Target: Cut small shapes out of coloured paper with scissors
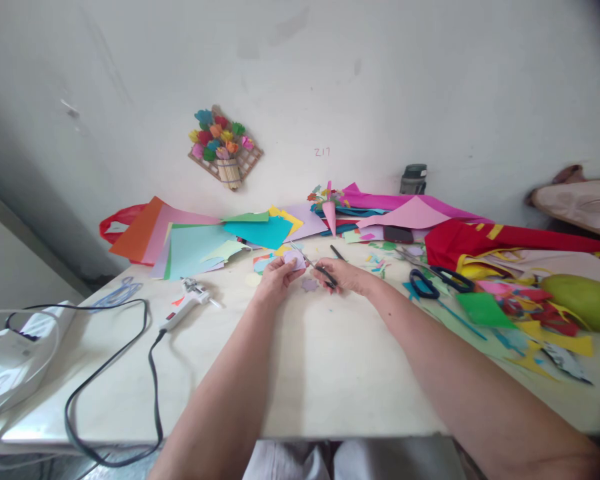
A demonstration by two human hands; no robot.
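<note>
Over the middle of the table, my left hand [277, 279] pinches a small piece of lilac paper [295, 261]. Fingers of my right hand [341, 273] are wrapped round the dark handles of small scissors [326, 276]. Their blades point left and lie close by the lilac paper; whether they touch it I cannot tell. Just below the two hands, a lilac flower-shaped cutout [309, 285] lies flat on the table. Behind them stands a pink paper cone [329, 217] with tiny coloured paper flowers in it.
A glue gun [185, 305] with a black cord lies at the left, near a white power strip [25, 347]. Coloured paper sheets [195, 243] spread along the back. Larger scissors [443, 275], paper scraps [525, 307] and a green rounded object [583, 301] lie at the right.
</note>
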